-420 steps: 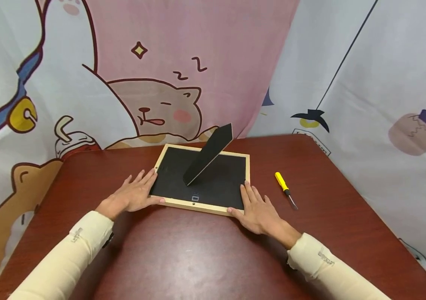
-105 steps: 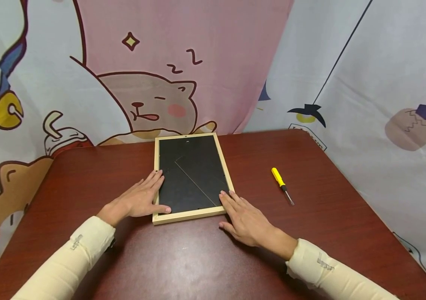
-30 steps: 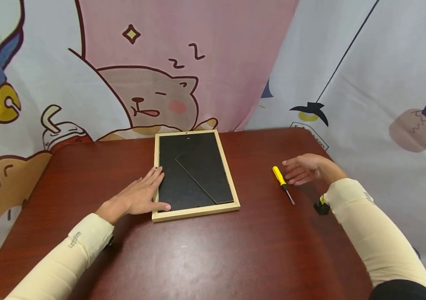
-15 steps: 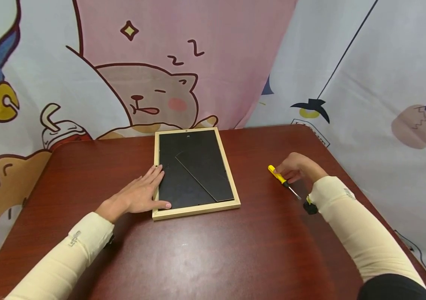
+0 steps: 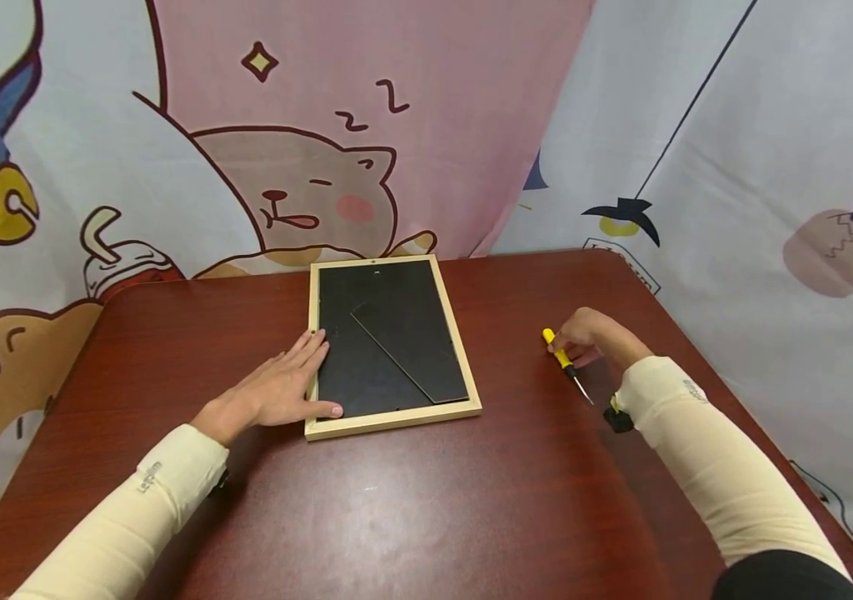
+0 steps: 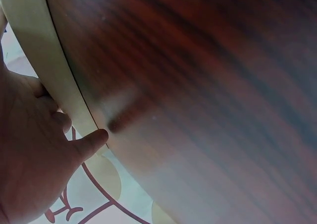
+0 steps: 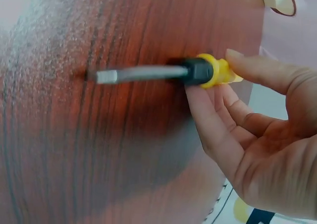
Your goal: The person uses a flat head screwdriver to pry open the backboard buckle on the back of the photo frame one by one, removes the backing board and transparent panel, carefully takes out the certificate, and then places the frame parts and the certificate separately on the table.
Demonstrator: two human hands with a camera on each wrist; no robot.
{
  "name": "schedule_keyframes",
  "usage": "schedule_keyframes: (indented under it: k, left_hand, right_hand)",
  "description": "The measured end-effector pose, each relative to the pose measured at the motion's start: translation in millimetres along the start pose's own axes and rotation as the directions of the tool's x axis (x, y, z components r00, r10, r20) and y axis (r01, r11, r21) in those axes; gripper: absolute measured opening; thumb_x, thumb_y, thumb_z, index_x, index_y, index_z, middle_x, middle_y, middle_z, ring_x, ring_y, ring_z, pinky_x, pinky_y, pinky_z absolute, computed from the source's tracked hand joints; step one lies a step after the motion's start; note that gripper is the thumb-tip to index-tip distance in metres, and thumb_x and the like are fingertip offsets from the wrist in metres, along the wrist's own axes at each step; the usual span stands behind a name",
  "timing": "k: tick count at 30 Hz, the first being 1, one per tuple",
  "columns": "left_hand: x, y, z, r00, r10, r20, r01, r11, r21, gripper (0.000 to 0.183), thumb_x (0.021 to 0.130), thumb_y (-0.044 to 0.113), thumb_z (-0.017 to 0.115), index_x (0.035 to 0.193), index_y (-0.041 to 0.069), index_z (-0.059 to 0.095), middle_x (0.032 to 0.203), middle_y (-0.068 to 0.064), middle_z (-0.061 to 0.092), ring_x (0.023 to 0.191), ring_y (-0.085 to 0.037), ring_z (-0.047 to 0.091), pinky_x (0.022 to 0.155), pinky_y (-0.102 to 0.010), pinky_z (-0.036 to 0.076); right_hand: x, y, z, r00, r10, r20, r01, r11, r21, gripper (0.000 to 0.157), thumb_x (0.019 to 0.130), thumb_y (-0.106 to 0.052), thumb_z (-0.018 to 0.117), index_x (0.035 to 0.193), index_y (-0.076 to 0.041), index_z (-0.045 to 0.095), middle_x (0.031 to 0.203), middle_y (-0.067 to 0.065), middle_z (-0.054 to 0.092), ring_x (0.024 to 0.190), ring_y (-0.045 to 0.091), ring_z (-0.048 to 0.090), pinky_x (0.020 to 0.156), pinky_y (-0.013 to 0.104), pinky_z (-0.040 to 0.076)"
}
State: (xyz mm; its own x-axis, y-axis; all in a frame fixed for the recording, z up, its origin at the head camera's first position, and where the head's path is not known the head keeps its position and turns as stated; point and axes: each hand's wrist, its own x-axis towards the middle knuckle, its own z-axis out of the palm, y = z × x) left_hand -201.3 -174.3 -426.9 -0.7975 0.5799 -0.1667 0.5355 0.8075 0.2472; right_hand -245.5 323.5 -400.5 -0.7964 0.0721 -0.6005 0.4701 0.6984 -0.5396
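A picture frame (image 5: 400,342) with a pale wooden border lies face down on the table, its black backing up and its stand leg folded flat. My left hand (image 5: 276,392) rests along the left border, fingers spread and thumb over the near left corner. In the left wrist view the left hand (image 6: 34,149) sits beside the pale frame edge (image 6: 42,40). To the right of the frame, my right hand (image 5: 584,333) pinches the yellow handle of a flat-blade screwdriver (image 5: 561,357). The right wrist view shows its metal shaft (image 7: 143,74) pointing away from the right hand (image 7: 267,130), over the table.
The reddish-brown table (image 5: 389,508) has rounded far corners. Behind and beside it hangs a printed curtain (image 5: 486,125) with cartoon animals. A thin cable (image 5: 839,504) runs past the table's right edge.
Since the oldest frame, the picture frame has been turned and its raised stand folded down. My right hand has left the frame and taken hold of the screwdriver, tilting it slightly. The left hand stays put.
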Motion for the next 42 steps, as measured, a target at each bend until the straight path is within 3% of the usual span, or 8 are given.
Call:
schedule_keyframes:
  k: [4,7,12,20,25,31,37,42]
  left_hand:
    - [0.6,1.8,0.1,1.000,0.000,0.004,0.000,1.000,0.000,0.111,0.081,0.076,0.053,0.155,0.002,0.016,0.164,-0.014,0.003,0.151,-0.032,0.001,0.113,-0.060,0.022]
    - [0.4,2.3,-0.6,1.000,-0.004,0.012,0.004,1.000,-0.002,0.111,0.081,0.076,0.053,0.155,0.002,0.016,0.164,-0.014,0.002,0.151,-0.032,0.000,0.113,-0.060,0.022]
    - [0.2,1.7,-1.2,1.000,-0.009,0.013,0.009,1.000,-0.006,0.112,0.081,0.076,0.053,0.155,0.002,0.015,0.164,-0.014,0.002,0.151,-0.032,0.000,0.112,-0.061,0.022]
    - [-0.1,1.5,-1.9,1.000,-0.007,0.008,0.007,1.000,-0.011,0.112,0.081,0.076,0.054,0.155,0.001,0.015,0.164,-0.014,0.002,0.151,-0.032,0.000,0.112,-0.061,0.023]
    - [-0.3,1.1,-1.5,1.000,-0.006,0.010,0.006,1.000,-0.013,0.112,0.081,0.076,0.053,0.155,0.001,0.015,0.164,-0.014,0.002,0.151,-0.032,0.000,0.112,-0.060,0.023]
    - [-0.1,1.0,-0.5,1.000,-0.007,0.006,0.007,1.000,-0.014,0.112,0.080,0.076,0.054,0.155,0.001,0.016,0.164,-0.014,0.002,0.151,-0.032,0.000,0.112,-0.060,0.023]
    - [-0.7,0.3,0.7,1.000,0.001,-0.001,-0.001,1.000,-0.018,0.112,0.080,0.076,0.054,0.155,0.001,0.017,0.164,-0.014,0.003,0.151,-0.032,0.000,0.112,-0.060,0.023]
    - [-0.9,-0.3,0.4,1.000,-0.011,0.003,0.011,1.000,-0.028,0.113,0.080,0.077,0.054,0.155,0.001,0.016,0.164,-0.013,0.001,0.151,-0.032,-0.001,0.111,-0.062,0.023]
  right_hand:
    - [-1,12,-6.1,0.999,-0.020,0.026,0.017,0.991,0.131,0.046,0.088,-0.015,0.068,0.121,0.013,0.052,0.102,0.013,0.059,0.085,0.020,0.065,0.077,0.036,0.058]
    - [-5,16,-13.2,0.999,-0.038,0.032,0.028,0.965,0.262,0.049,0.091,-0.016,0.065,0.126,0.012,0.047,0.101,0.011,0.058,0.084,0.018,0.065,0.079,0.034,0.057]
    - [-11,14,-26.1,0.996,-0.077,0.040,0.049,0.883,0.467,0.040,0.096,-0.015,0.059,0.127,0.006,0.045,0.092,0.003,0.062,0.080,0.015,0.066,0.079,0.031,0.057]
    - [-20,2,-26.7,0.990,-0.141,0.013,0.101,0.765,0.637,0.016,0.099,-0.020,0.052,0.105,-0.011,0.065,0.099,0.003,0.068,0.090,0.019,0.068,0.086,0.033,0.055]
    - [-22,-9,-20.5,0.983,-0.180,0.028,0.104,0.682,0.724,0.024,0.102,-0.021,0.049,0.118,-0.007,0.060,0.102,0.003,0.070,0.104,0.024,0.067,0.091,0.035,0.053]
    - [-22,-26,-10.4,0.968,-0.251,0.017,0.156,0.654,0.740,0.042,0.102,-0.020,0.049,0.139,-0.001,0.043,0.110,0.007,0.068,0.104,0.024,0.068,0.089,0.034,0.054]
    - [-21,-53,8.3,0.953,-0.302,-0.013,0.217,0.655,0.724,0.045,0.101,-0.017,0.049,0.140,0.003,0.039,0.110,0.010,0.068,0.100,0.024,0.069,0.087,0.036,0.055]
    - [-24,-79,27.5,0.942,-0.336,-0.023,0.252,0.660,0.708,0.041,0.101,-0.016,0.050,0.136,0.003,0.045,0.113,0.013,0.067,0.102,0.026,0.069,0.089,0.039,0.053]
